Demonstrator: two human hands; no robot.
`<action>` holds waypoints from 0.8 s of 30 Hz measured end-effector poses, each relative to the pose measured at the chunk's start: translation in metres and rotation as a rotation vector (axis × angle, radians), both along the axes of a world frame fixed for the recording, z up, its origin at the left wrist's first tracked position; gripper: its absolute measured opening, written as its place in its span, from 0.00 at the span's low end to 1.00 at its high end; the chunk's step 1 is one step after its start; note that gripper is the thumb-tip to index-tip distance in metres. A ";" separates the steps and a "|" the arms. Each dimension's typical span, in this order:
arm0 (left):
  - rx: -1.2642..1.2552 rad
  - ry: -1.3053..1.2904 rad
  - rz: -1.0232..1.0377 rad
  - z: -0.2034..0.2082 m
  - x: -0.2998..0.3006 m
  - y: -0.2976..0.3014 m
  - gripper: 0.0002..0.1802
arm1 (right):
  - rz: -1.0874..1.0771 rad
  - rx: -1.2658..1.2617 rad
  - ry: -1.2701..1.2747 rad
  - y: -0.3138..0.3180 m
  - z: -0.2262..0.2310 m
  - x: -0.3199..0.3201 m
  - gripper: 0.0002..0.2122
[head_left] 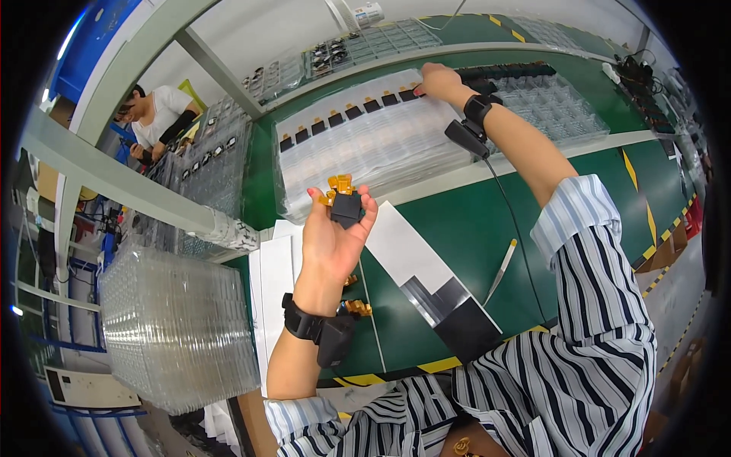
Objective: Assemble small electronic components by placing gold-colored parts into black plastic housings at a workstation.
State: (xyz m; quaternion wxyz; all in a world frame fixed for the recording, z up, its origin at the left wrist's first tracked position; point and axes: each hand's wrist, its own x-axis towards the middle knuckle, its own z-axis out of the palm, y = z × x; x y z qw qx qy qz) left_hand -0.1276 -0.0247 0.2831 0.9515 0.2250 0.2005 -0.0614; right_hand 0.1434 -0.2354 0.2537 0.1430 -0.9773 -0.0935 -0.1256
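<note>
My left hand (329, 247) is palm up, its fingers closed round several small black square modules (347, 209) with orange flex-cable tails sticking out at the top. Farther off, my right hand (443, 81) reaches over a clear plastic tray (365, 156), fingertips pinched at the right end of a row of black modules (353, 113). The module there is partly hidden by those fingers. Each module in the row shows a short orange tab and sits near the tray's far side. Both wrists wear black straps with a small device.
Pale tweezers (501, 270) and a white sheet (407, 247) with a black panel (468, 327) lie on the green table. Tall stacked clear trays (179, 327) stand left, beside a metal post (137, 179). A black cable (518, 221) crosses right. A co-worker (166, 114) sits at far left.
</note>
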 end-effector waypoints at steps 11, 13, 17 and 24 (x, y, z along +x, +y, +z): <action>-0.117 -0.087 -0.100 -0.023 0.011 0.024 0.25 | -0.162 0.334 0.345 0.025 -0.002 0.014 0.22; -0.120 -0.097 -0.102 -0.024 0.009 0.030 0.24 | -0.200 0.291 0.359 0.029 0.002 0.012 0.22; -0.122 -0.114 -0.086 -0.025 0.002 0.044 0.24 | -0.152 0.186 0.211 0.046 0.006 -0.004 0.22; -0.131 -0.135 -0.072 -0.025 -0.005 0.049 0.24 | -0.157 0.334 0.240 0.049 0.008 0.011 0.22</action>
